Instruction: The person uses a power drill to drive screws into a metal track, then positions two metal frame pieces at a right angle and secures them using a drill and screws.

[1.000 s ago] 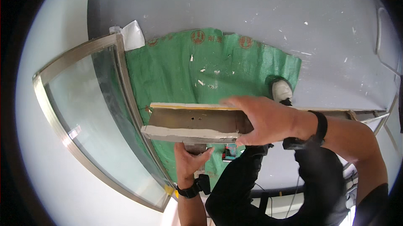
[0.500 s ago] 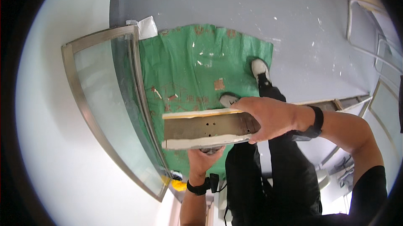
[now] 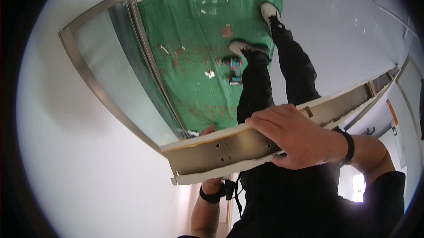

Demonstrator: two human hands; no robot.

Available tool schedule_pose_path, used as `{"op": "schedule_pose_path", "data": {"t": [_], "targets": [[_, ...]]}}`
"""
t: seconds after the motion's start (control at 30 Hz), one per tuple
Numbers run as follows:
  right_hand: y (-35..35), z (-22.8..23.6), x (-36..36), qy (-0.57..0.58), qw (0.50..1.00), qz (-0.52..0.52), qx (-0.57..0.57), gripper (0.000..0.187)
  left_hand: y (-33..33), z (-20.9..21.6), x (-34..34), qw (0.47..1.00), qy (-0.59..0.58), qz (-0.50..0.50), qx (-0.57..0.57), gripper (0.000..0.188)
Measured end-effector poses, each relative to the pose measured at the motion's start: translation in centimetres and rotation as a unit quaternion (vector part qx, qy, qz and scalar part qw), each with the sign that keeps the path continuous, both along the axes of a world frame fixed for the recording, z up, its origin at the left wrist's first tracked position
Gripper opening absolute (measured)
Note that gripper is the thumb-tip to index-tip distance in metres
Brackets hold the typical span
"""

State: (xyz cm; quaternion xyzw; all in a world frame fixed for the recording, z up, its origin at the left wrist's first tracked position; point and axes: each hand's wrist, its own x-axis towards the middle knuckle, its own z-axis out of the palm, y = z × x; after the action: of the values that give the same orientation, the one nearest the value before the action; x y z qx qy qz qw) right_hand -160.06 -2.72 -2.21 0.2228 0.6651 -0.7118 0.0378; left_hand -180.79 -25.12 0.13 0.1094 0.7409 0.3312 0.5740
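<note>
A long metal channel (image 3: 198,155) with pale, ragged edges and several small holes stretches across in front of me, from the lower middle up to the far right. My right hand (image 3: 293,136) is closed over it, the thumb on the near edge and the fingers on the far edge. From underneath, my left hand (image 3: 213,185) supports its left end. Its fingertips show past the far edge, while the palm is hidden by the channel.
A metal-framed glass panel (image 3: 112,79) stands against the white wall on the left, close to the channel's end. A green floor sheet (image 3: 190,88) bears a teal and red power tool (image 3: 235,71), white scraps and my feet. Grey floor (image 3: 327,30) extends to the right.
The channel's left end now sits lower in view and it slants up to the right, with more of its length showing. My left fingertips have appeared beyond its far edge. The power tool is uncovered.
</note>
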Motion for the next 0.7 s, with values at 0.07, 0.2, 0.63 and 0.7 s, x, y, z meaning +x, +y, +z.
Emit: {"op": "schedule_pose_path", "data": {"t": [0.07, 0.2, 0.63, 0.7], "targets": [[-0.5, 0.3, 0.1, 0.003, 1.0, -0.01, 0.006, 0.075, 1.4, 1.1, 0.0, 0.996, -0.053, 0.05, -0.045, 0.09], [-0.9, 0.6, -0.1, 0.003, 1.0, 0.002, -0.001, 0.077, -1.4, 0.7, -0.1, 0.996, -0.047, 0.073, 0.02, 0.091], [-1.2, 0.8, -2.5, -0.064, 0.997, 0.029, 0.017, 0.088, -1.8, 0.6, -0.7, 0.999, -0.044, -0.03, 0.008, 0.099], [-1.3, 0.7, -2.5, -0.064, 0.997, 0.029, 0.019, 0.089, -1.3, 0.7, -0.6, 0.998, -0.044, -0.034, 0.008, 0.099]]}}
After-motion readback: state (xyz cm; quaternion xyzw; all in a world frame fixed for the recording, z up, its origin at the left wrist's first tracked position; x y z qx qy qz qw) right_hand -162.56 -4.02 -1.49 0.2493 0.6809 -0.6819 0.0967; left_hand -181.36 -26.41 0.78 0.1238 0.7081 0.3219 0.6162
